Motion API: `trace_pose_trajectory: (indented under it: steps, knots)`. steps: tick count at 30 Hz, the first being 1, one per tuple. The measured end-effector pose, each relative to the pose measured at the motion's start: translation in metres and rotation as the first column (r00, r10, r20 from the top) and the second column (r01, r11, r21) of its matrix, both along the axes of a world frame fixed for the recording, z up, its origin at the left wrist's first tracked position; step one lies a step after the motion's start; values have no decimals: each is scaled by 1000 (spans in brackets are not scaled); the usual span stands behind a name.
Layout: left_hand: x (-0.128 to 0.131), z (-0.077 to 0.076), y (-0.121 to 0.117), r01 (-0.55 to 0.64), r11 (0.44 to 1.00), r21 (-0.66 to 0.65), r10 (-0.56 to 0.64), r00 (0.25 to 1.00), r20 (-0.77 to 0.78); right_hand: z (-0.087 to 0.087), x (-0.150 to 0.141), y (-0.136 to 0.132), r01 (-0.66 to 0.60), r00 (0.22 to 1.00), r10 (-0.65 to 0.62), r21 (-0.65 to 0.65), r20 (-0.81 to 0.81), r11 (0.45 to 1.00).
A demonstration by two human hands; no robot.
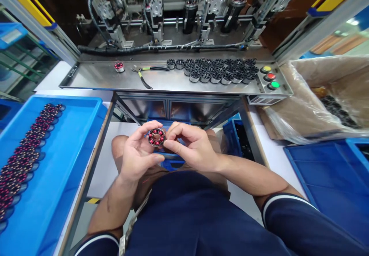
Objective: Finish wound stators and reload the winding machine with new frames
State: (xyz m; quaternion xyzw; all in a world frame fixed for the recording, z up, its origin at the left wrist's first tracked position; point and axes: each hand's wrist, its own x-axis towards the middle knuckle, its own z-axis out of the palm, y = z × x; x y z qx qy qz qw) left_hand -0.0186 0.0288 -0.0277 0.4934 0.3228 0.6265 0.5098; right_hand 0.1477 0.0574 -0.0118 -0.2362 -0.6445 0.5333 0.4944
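Observation:
A small round wound stator (pixel 156 137) with red copper coils sits between both my hands, held over my lap. My left hand (pixel 138 154) cups it from the left, fingers curled round its rim. My right hand (pixel 191 146) pinches its right edge with thumb and forefinger. Straight ahead lies a steel machine shelf (pixel 115 82) carrying several bare black stator cores (pixel 216 70), one wound stator (pixel 119 67) and green-handled cutters (pixel 145 73).
At my left, a blue tray (pixel 72 133) holds rows of wound stators (pixel 23 160). A second blue tray (pixel 331 175) and a plastic-lined cardboard box (pixel 323 94) with black cores stand at my right. Yellow, red and green buttons (pixel 270 77) sit on the shelf's right end. Winding machinery (pixel 187 14) rises behind.

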Motion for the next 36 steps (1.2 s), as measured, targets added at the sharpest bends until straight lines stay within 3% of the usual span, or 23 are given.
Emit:
trace_pose_trajectory:
  steps: [4,7,11,15,19,23,26,31,34,36]
  knots:
    - [8,-5,-1,-198,977,73,204,975,-86,-8,-3,-6,92,993,-95,-47,-72,995]
    - [9,-3,-3,-304,924,230,352,914,-204,-12,-4,-7,72,992,-85,-139,-96,988]
    - [8,1,-6,-307,833,460,478,817,-322,-9,-7,-5,-13,991,-5,-134,-133,991]
    - [9,3,-8,-346,803,485,545,755,-363,-6,-16,-8,-23,984,-13,-200,-177,979]
    - [8,3,-8,-372,804,463,551,759,-346,-12,-23,-12,10,978,-80,-335,-195,942]
    - [4,4,-9,-352,815,460,531,772,-348,-14,-25,-8,61,970,-92,-141,-224,988]
    - [2,2,-8,-332,818,469,524,766,-372,-8,-27,-5,121,972,-124,-30,-198,992]
    - [1,0,-8,-337,812,478,529,771,-355,0,-32,-5,133,971,-177,-251,-162,959]
    - [0,1,-8,-372,842,391,507,793,-338,-3,-33,-6,44,974,-119,-351,-195,935]
    - [-1,4,-9,-389,860,329,487,818,-307,-6,-32,-6,-26,967,-62,-340,-248,940]
